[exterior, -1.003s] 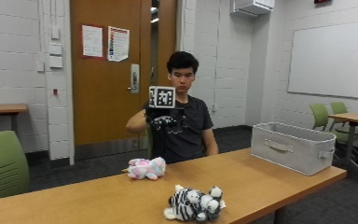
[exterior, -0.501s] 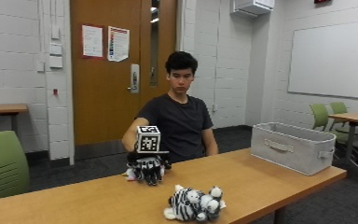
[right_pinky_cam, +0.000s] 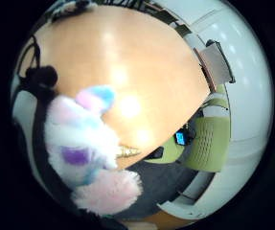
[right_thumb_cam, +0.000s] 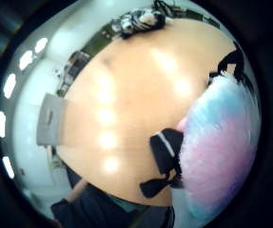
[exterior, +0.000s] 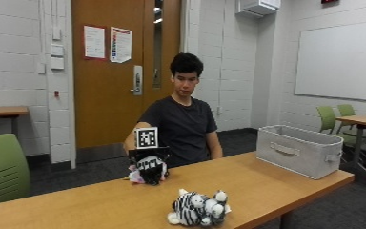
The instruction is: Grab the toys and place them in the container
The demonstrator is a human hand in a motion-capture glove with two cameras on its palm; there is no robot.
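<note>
At the left of the wooden table (exterior: 94, 205), as the outside view shows it, the gloved right hand (exterior: 150, 167) sits over the pink-and-white plush unicorn (exterior: 136, 175), covering most of it so that only a fringe of pale fur shows beside the glove. The palm views put the unicorn (right_pinky_cam: 86, 153) right against the palm, its gold horn pointing out over the wood and its pastel mane (right_thumb_cam: 224, 142) filling one side; a black-gloved finger appears to wrap beside the fur, so the hand looks closed around the toy, probably to lift it, though whether it has left the table cannot be told. Nearer the camera and a little to the right lies the plush zebra (exterior: 198, 209), on its side by the front edge, untouched and well apart from the hand. Furthest right, at the table's end, stands the grey fabric bin (exterior: 303, 150), open-topped with a handle facing out, and nothing visible inside from this angle. Both toys are outside it, so the task appears to be at its first pick; the carry must cross most of the table.
</note>
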